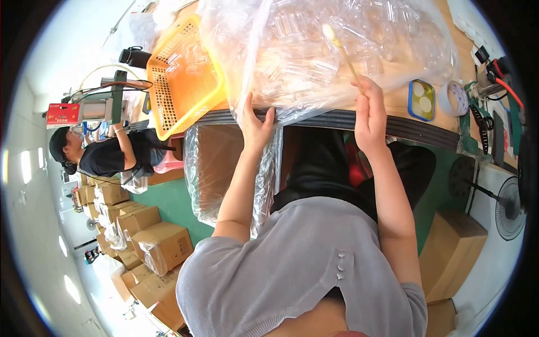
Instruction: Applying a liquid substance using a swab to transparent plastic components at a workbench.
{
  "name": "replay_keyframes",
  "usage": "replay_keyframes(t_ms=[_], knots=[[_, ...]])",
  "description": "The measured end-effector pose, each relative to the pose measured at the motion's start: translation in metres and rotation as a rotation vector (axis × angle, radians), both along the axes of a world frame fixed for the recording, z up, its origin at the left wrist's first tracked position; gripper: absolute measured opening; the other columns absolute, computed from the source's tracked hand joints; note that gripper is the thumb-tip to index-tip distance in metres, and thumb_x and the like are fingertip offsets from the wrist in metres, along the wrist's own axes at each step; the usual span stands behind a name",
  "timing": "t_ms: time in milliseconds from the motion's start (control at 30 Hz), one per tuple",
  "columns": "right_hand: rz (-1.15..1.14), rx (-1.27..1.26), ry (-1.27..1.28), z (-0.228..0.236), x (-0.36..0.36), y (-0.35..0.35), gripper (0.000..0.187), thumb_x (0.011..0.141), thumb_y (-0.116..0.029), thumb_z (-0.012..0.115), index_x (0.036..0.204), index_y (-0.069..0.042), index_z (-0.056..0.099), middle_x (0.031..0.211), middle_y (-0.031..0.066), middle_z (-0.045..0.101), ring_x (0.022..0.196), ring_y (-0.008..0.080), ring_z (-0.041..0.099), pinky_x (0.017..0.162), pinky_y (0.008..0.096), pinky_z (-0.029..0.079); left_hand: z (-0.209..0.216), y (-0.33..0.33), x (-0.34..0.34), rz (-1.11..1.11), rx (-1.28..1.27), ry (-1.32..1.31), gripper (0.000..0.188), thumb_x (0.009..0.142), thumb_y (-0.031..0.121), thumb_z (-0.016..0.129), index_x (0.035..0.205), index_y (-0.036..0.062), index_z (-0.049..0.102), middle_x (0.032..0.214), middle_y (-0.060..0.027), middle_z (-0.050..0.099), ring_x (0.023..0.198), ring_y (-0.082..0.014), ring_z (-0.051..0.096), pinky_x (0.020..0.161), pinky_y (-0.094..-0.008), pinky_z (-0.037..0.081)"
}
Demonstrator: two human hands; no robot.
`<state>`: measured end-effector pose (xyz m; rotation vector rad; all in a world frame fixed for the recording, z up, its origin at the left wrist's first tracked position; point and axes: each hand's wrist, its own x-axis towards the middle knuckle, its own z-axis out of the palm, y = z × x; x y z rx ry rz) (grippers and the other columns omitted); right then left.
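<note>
In my right hand [370,115], upright at the table edge, is a thin yellowish swab stick [343,53], its pale, thick tip pointing away from me over the bag. My left hand [257,124] is at the front edge of a large clear plastic bag [292,115], with film running between thumb and fingers; it holds the bag's edge. Many small clear plastic containers [314,67] fill the bag on the table. Left of the bag, a yellow perforated basket [188,84] stands tilted, with some clear pieces inside.
Right of my right hand lie a blue-rimmed tin with pale discs [421,101] and a tape roll [452,98]. A film-lined carton [219,168] stands below the table edge. A co-worker [112,151] works at the left. Cartons [163,247] and a fan [505,208] stand around.
</note>
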<state>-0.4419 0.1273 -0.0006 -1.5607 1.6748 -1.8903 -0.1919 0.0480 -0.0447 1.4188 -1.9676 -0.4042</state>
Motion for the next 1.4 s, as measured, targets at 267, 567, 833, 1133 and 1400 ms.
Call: replay_keyframes(t_ms=[267, 567, 833, 1133, 1400], knots=[[0.165, 0.357, 0.030, -0.039, 0.013, 0.036, 0.022, 0.096, -0.014, 0.039, 0.088, 0.000, 0.053, 0.081, 0.0108, 0.059, 0.075, 0.0205, 0.059, 0.070, 0.0297, 0.046, 0.002, -0.066, 0.016, 0.020, -0.313, -0.240, 0.052, 0.072, 0.006, 0.060, 0.121, -0.0020, 0.047, 0.100, -0.0175, 0.059, 0.091, -0.0306, 0.058, 0.083, -0.0373, 0.045], [0.198, 0.398, -0.271, -0.024, 0.019, 0.081, 0.022, 0.098, -0.015, 0.033, 0.088, 0.000, 0.046, 0.081, 0.0089, 0.058, 0.067, 0.0142, 0.059, 0.067, 0.0251, 0.046, 0.020, -0.107, 0.006, 0.039, 0.313, -0.206, 0.059, 0.073, 0.023, 0.070, 0.119, -0.0057, 0.048, 0.087, -0.0106, 0.060, 0.078, -0.0173, 0.058, 0.070, -0.0296, 0.046], [0.206, 0.421, -0.464, -0.022, 0.010, 0.119, 0.025, 0.099, -0.019, 0.032, 0.086, -0.001, 0.044, 0.078, 0.0079, 0.055, 0.064, 0.0115, 0.053, 0.065, 0.0233, 0.044, 0.041, -0.039, 0.009, 0.005, 0.553, 0.569, 0.045, 0.075, 0.011, 0.069, 0.115, -0.0016, 0.051, 0.080, -0.0026, 0.056, 0.072, -0.0122, 0.053, 0.071, -0.0231, 0.041], [0.301, 0.422, -0.505, -0.023, 0.015, 0.122, 0.026, 0.098, -0.022, 0.035, 0.087, 0.000, 0.046, 0.075, 0.0071, 0.056, 0.062, 0.0119, 0.055, 0.061, 0.0237, 0.046, 0.021, -0.030, -0.012, 0.049, 0.796, 0.938, 0.022, 0.081, 0.015, 0.066, 0.094, 0.0044, 0.052, 0.080, -0.0039, 0.058, 0.063, -0.0117, 0.057, 0.054, -0.0212, 0.045], [0.216, 0.412, -0.560, -0.018, 0.005, 0.138, 0.026, 0.099, -0.020, 0.034, 0.085, -0.001, 0.045, 0.074, 0.0066, 0.054, 0.061, 0.0111, 0.052, 0.060, 0.0230, 0.044, 0.033, -0.039, -0.019, -0.070, 0.220, 0.279, 0.028, 0.075, 0.012, 0.060, 0.102, 0.0058, 0.055, 0.080, -0.0061, 0.062, 0.058, -0.0126, 0.056, 0.051, -0.0222, 0.042]])
